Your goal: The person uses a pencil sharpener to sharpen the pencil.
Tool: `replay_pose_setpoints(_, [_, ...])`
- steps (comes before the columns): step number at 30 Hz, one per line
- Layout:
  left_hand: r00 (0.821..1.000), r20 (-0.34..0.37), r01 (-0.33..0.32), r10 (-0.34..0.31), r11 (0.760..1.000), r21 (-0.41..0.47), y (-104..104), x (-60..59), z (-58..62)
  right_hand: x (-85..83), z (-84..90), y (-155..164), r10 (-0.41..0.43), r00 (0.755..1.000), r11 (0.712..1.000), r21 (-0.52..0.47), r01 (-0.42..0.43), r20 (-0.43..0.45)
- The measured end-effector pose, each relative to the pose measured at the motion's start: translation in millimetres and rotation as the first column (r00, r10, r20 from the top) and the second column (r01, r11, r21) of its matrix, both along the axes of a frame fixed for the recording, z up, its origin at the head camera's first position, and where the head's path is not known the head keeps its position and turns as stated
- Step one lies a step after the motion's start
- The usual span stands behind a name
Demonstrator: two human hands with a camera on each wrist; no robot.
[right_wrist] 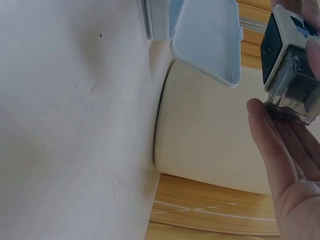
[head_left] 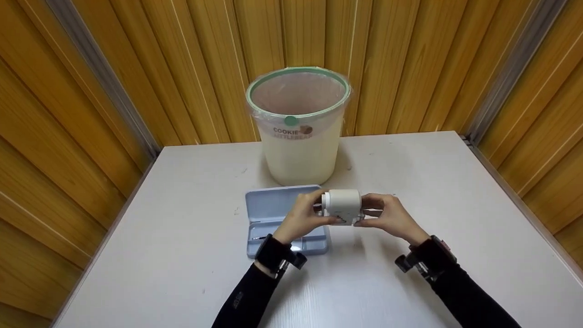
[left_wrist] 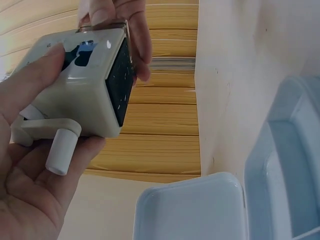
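Note:
Above the table, both hands hold a cream-coloured crank pencil sharpener [head_left: 345,205]. My left hand [head_left: 304,216] grips its body from the crank side, thumb on the printed face. In the left wrist view the white crank handle [left_wrist: 62,151] sticks out below that palm, and the sharpener's base is dark. My right hand [head_left: 389,216] holds the opposite end, with thumb and fingers about the clear shavings drawer [right_wrist: 295,90]. Dark shavings show inside this drawer. Beneath the left hand lies a light blue pencil case [head_left: 264,205], its lid raised.
A cream waste bin [head_left: 300,157] with a green rim and a clear plastic liner stands right behind the pencil case. A thin dark item [head_left: 258,238] lies in the case. Wood-look panels [head_left: 200,68] enclose the white table [head_left: 173,218] at the back and sides.

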State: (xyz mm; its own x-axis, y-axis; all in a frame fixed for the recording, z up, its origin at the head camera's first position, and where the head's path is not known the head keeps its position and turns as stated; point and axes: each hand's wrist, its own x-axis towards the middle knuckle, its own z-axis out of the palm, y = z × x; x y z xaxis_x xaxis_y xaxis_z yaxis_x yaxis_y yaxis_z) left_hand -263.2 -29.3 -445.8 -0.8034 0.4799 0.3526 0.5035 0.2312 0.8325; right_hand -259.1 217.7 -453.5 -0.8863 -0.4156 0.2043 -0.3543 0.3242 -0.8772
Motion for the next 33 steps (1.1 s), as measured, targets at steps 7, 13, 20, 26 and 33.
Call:
replay_pose_setpoints(7, [1.000, -0.008, 0.005, -0.005, 1.000, -0.029, -1, -1.3, 2.7, -0.9, 2.9, 9, 0.012, 0.999, 1.000, 0.016, -0.013, 0.031])
replay_pose_setpoints(13, [0.999, 0.019, -0.038, 0.038, 0.999, 0.031, -13, -4.4, 6.8, -2.7, 10.3, 28, -0.019, 0.997, 1.000, -0.013, 0.020, 0.079])
replay_pose_setpoints(20, [1.000, 0.019, -0.003, 0.002, 0.999, 0.035, -14, -6.7, 5.9, -7.6, 26.2, 36, -0.055, 0.996, 0.998, 0.026, 0.054, 0.066])
replay_pose_setpoints(26, [1.000, 0.018, -0.017, 0.017, 1.000, 0.023, -12, -6.9, 4.8, -16.6, 48.5, 38, -0.107, 0.994, 0.993, 0.054, 0.106, 0.029])
replay_pose_setpoints(33, [1.000, 0.012, -0.015, 0.015, 1.000, -0.013, -11, -5.5, 5.2, -33.0, 84.8, 29, -0.140, 0.989, 0.988, 0.056, 0.142, -0.041])
